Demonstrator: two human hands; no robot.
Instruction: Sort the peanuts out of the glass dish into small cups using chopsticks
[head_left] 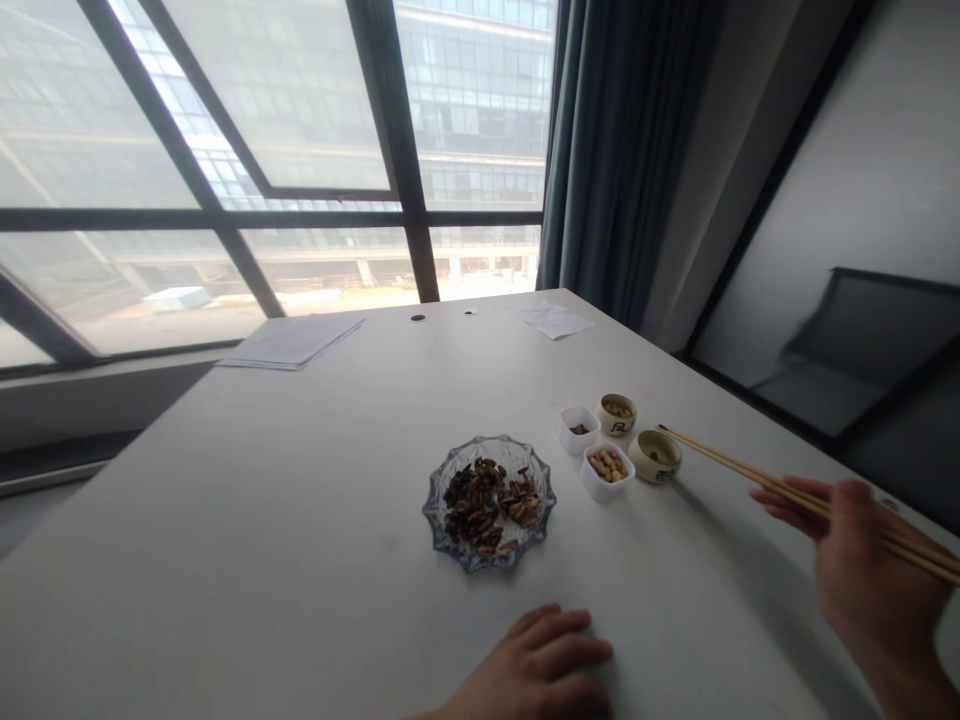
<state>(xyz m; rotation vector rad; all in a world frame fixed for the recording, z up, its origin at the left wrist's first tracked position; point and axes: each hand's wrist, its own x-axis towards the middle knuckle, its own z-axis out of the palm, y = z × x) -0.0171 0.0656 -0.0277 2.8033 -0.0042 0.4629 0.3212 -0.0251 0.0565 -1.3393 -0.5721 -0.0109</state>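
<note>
My right hand grips a pair of wooden chopsticks, their tips together above the rim of a round cream cup. A small dark spot shows at the tips; I cannot tell whether it is a held piece. Inside that cup lies a little dark piece. My left hand lies on the table with its fingers stretched out, holding nothing. Just beyond it stands a scalloped glass dish with dark seeds or shells and lighter brown pieces.
Beside the cup are a white tub of peanuts, a second white tub with dark bits and another cream cup holding light brown pieces. Papers lie at the white table's far left, and more sheets at the back right.
</note>
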